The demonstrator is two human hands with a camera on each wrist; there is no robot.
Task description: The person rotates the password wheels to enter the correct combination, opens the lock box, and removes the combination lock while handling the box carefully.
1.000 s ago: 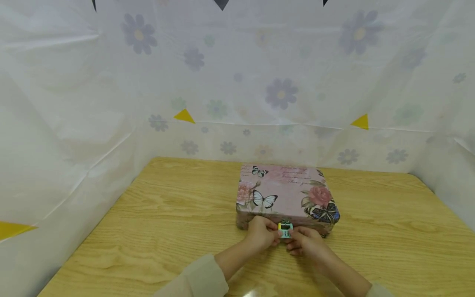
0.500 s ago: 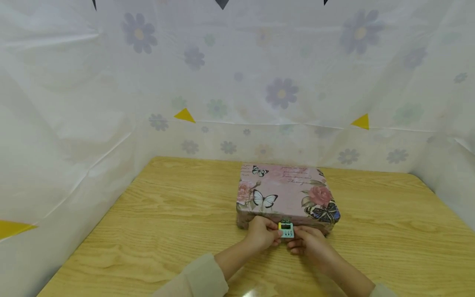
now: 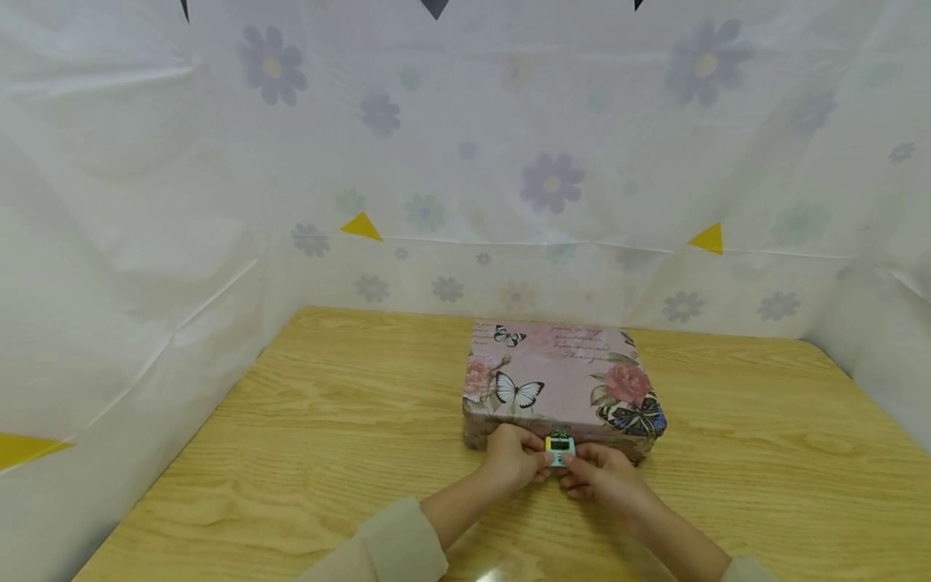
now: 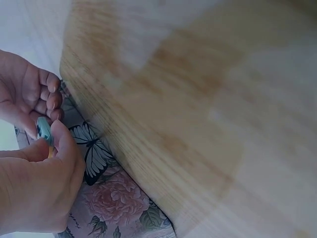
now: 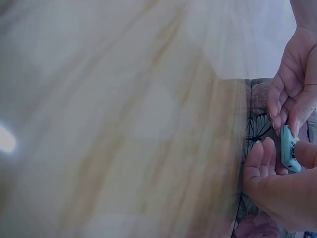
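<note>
A big white sheet (image 3: 465,105) with soft purple, green and peach flowers fills the top and both sides of the head view. Below it, the yellow-brown wooden tabletop (image 3: 342,404) takes up most of the bottom half, with wavy lines in its wood. A pink box (image 3: 563,384) sits on it, just right of the middle. Its lid has flowers, curly writing and butterflies. At the bottom edge, left of the middle, is a pale sleeve (image 3: 403,541) around one arm.

Two hands meet low in the frame, in front of the box. The left hand (image 3: 511,457) pinches the left side of a little lock (image 3: 560,453). The right hand (image 3: 604,475) pinches the same lock from the right, its thumb on the front and its other fingers curled. Yellow triangles (image 3: 708,238) show on the sheet at the far left, upper middle and upper right. The lock is blue-green with some yellow on its left edge. It hangs at the box's front, just under a small metal clasp (image 3: 560,432).
</note>
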